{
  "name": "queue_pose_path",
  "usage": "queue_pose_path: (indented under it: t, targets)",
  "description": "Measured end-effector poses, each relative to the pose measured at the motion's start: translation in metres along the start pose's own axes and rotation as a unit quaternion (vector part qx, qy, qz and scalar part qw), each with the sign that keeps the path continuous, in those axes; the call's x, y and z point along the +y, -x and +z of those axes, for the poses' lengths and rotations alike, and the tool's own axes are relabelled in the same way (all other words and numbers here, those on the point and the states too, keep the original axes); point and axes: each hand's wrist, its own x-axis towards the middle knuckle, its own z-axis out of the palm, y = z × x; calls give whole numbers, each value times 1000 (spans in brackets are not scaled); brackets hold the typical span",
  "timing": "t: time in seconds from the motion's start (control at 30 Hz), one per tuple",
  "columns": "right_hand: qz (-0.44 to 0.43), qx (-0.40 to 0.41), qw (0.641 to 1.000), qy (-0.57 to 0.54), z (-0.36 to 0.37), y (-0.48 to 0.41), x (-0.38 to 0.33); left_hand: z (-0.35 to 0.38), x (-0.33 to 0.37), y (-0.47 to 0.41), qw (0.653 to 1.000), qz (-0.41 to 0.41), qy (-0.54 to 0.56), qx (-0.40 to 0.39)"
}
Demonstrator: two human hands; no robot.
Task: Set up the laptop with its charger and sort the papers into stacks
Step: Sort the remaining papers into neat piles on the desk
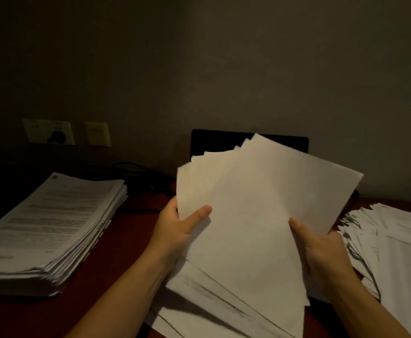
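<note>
I hold a fanned sheaf of blank-looking white papers (255, 203) up in front of me. My left hand (175, 228) grips its left edge, thumb on the front. My right hand (321, 250) grips the lower right edge, thumb on the front too. Behind the sheaf stands the open black laptop (214, 140), mostly hidden by the sheets. A dark charger cable (138, 167) runs along the desk from a plug in the wall socket (58, 136) toward the laptop. More loose sheets (199, 296) lie under the sheaf.
A tall, tidy stack of printed papers (50, 225) sits on the red-brown desk (116, 242) at the left. A messier pile of white papers (394, 252) lies at the right. A second wall plate (97, 134) is beside the socket. The room is dim.
</note>
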Motion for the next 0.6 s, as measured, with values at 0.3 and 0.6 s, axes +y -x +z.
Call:
queue_pose_path:
  t: [0.3, 0.6]
  targets:
    - [-128, -29, 991, 0, 19, -7, -61, 6, 50, -13, 989, 128, -69, -3]
    - [-203, -98, 972, 64, 46, -9, -69, 20, 47, -3, 980, 187, -72, 17]
